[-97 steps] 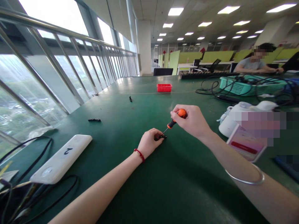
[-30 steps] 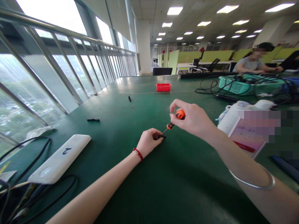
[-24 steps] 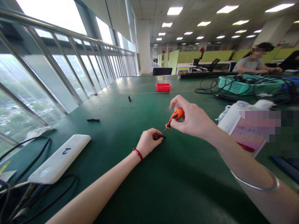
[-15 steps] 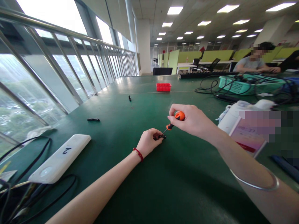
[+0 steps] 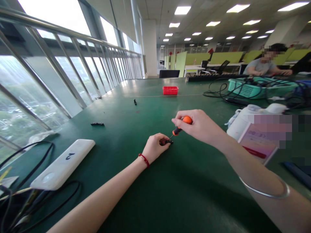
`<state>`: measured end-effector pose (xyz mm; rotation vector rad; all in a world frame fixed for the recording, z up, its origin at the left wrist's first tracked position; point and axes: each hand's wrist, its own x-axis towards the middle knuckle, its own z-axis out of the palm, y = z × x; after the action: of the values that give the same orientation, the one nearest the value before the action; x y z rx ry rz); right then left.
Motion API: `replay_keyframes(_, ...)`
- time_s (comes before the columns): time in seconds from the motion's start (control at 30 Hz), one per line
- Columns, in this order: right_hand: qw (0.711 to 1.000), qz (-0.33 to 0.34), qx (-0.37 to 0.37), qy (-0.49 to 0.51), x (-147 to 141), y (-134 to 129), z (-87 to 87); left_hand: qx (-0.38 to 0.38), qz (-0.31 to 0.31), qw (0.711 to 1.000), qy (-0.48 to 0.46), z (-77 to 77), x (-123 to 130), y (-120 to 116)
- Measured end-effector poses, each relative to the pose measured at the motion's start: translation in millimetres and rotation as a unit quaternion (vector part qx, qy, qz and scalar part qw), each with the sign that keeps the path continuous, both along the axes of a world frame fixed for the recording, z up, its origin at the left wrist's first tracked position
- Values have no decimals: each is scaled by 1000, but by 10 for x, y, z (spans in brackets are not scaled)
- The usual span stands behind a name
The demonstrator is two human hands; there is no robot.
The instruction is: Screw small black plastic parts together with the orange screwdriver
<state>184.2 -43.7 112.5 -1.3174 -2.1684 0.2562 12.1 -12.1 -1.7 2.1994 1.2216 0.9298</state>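
Between thumb and fingers, my left hand (image 5: 155, 145) pinches a small black part (image 5: 170, 141) against the green tabletop (image 5: 136, 194). Most of that part is covered by the fingers, so its kind does not show. My right hand (image 5: 196, 123) is closed around the orange and black handle of a screwdriver (image 5: 177, 131). The screwdriver leans, its thin shaft running down to the left, and the tip meets the black part beside my left fingertips. Farther off to the left lie two more small black pieces, one long (image 5: 97, 124) and one short (image 5: 135, 102).
A red basket (image 5: 170, 91) stands at the back. To the right are a teal basket (image 5: 252, 90) with black cables, a white bottle (image 5: 243, 119) and a propped display (image 5: 259, 139). A white power bank-like block (image 5: 63, 165) and cables lie left. A person (image 5: 262, 64) sits far right.
The fingers of my right hand have shifted on the screwdriver handle, the thumb and forefinger reaching slightly farther left. My left hand and the black part stay in nearly the same place.
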Motion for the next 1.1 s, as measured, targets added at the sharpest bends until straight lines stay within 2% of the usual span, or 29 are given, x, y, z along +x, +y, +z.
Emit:
replay_keyframes(0.3, 1000, 27, -8, 12, 6, -11, 16, -4, -1, 1000, 1, 26, -2, -14)
replay_keyframes(0.57, 1000, -17, 15, 15, -20, 4, -4, -12, 12, 1000, -15, 54, 10, -25)
replay_keyframes(0.8, 998, -24, 2, 53, -23, -12, -3, -29, 14, 999, -24, 63, 5, -26)
replay_keyframes(0.93, 997, -57, 31, 31, -26, -8, -5, -27, 7, 999, -27, 60, 6, -27)
replay_keyframes(1.1, 998, -36, 34, 36, -31, -21, -9, -30, 2, 999, -27, 39, 5, -15)
